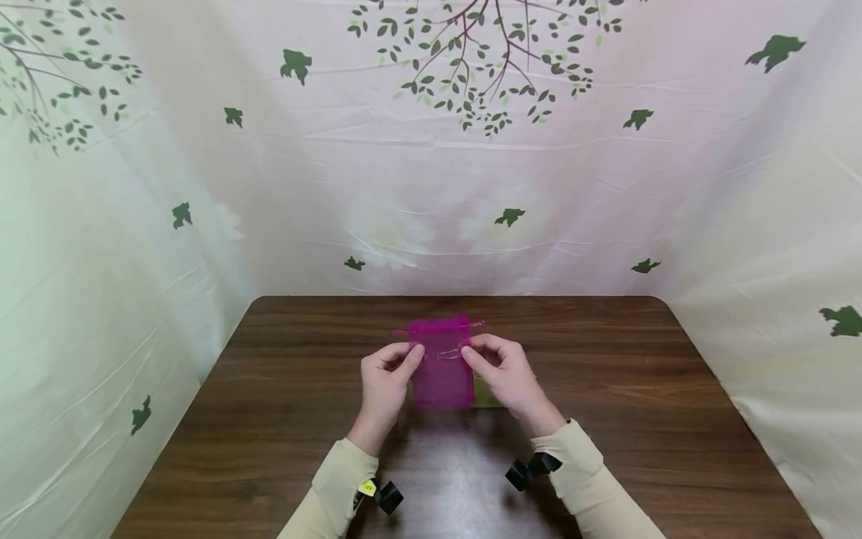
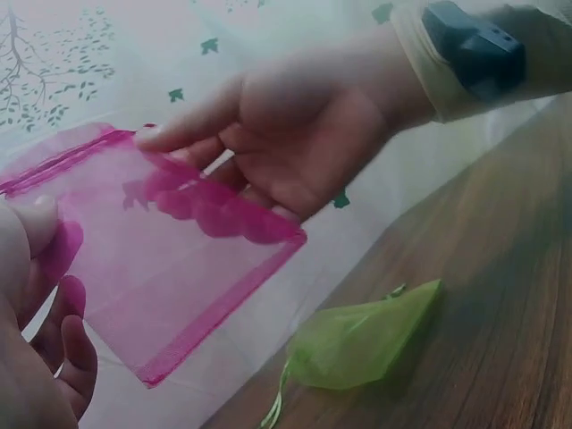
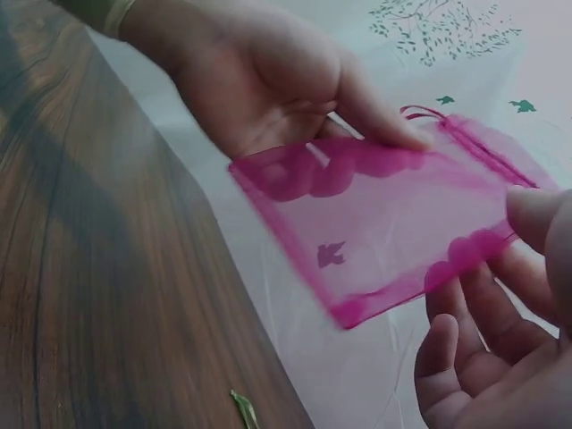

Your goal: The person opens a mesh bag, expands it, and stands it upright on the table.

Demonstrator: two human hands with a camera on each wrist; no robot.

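A sheer magenta organza drawstring bag (image 1: pixel 443 385) is held up flat between both hands, its hemmed top edge and cords uppermost. My left hand (image 1: pixel 385 385) pinches its left side between thumb and fingers, a little below the drawstring. On the opposite side, my right hand (image 1: pixel 513 380) grips the bag the same way. Through the thin mesh the fingers behind it show in both wrist views. A thin pale looped line (image 1: pixel 447 354) shows across the bag in the head view.
A yellow-green organza pouch (image 2: pixel 362 344) with pale cords lies on the brown wooden table (image 1: pixel 283 419), partly behind the right hand in the head view. White curtains (image 1: pixel 431 172) printed with leaves and green birds surround the table.
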